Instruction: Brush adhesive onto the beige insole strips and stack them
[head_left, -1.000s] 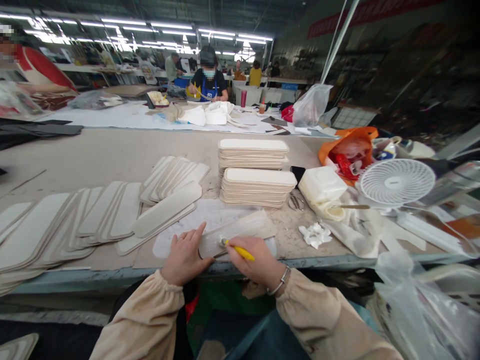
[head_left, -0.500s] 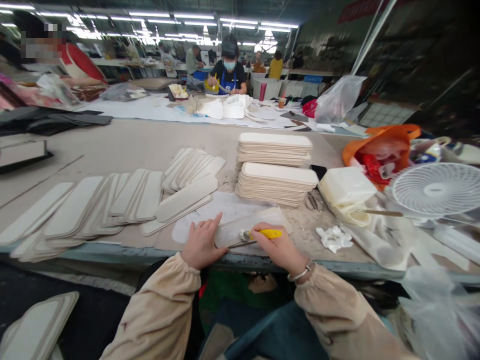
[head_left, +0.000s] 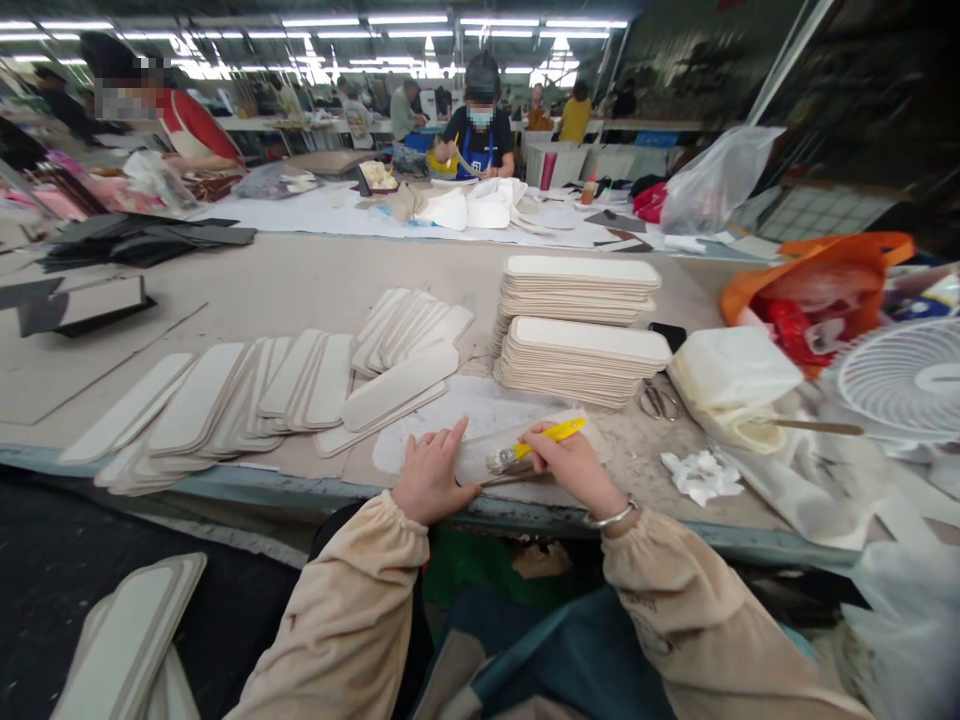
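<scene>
My right hand point(head_left: 576, 468) is closed round the yellow handle of a paintbrush point(head_left: 562, 431). Its pale, wet-looking bristles touch a flat, whitish, round-cornered panel point(head_left: 480, 452) near the table's front edge. At the panel's left end rests my left hand point(head_left: 433, 474), fingers spread and thumb along the near edge. Beneath the panel lies a white sheet point(head_left: 391, 438). Beyond it rise two neat stacks of similar panels point(head_left: 585, 345). Several loose panels point(head_left: 196, 400) overlap in a fanned row to the left.
On the right are scissors point(head_left: 660, 402), crumpled white paper point(head_left: 702, 476), a whitish plastic container point(head_left: 735, 368), a white fan point(head_left: 900, 385) and an orange bag point(head_left: 757, 280). Black pieces point(head_left: 150, 240) lie at the far left. A co-worker in a blue apron point(head_left: 478, 150) sits across the table.
The brush handle has tilted upward, with its bristles still on the panel. My left hand keeps its place at the panel's end. The whole view has shifted slightly.
</scene>
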